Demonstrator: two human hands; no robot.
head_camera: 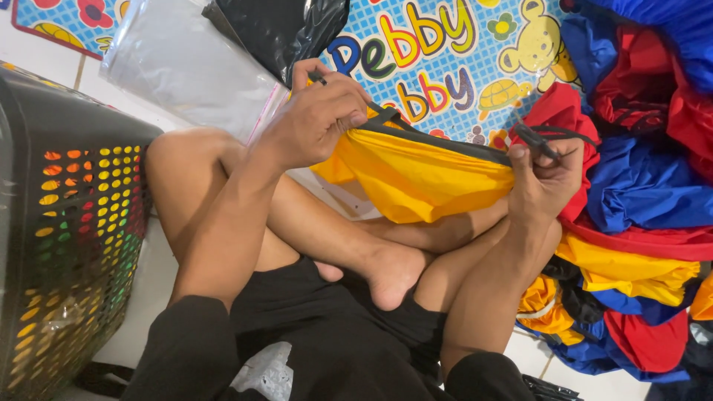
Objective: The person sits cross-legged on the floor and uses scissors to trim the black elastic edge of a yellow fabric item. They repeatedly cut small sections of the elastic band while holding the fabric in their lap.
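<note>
A yellow fabric bag (pixel 416 174) with a black trimmed top edge and black drawstring hangs stretched between my two hands, above my crossed legs. My left hand (pixel 316 115) is shut on the bag's left end, pinching the black edge and cord. My right hand (pixel 546 178) is shut on the bag's right end, gripping the black drawstring (pixel 546 137) there.
A black perforated laundry basket (pixel 67 245) holding coloured cloth stands at the left. A heap of red, blue and yellow fabric bags (pixel 639 193) lies at the right. A colourful play mat (pixel 445 59), a clear plastic sheet (pixel 189 63) and a black plastic bag (pixel 286 26) lie ahead.
</note>
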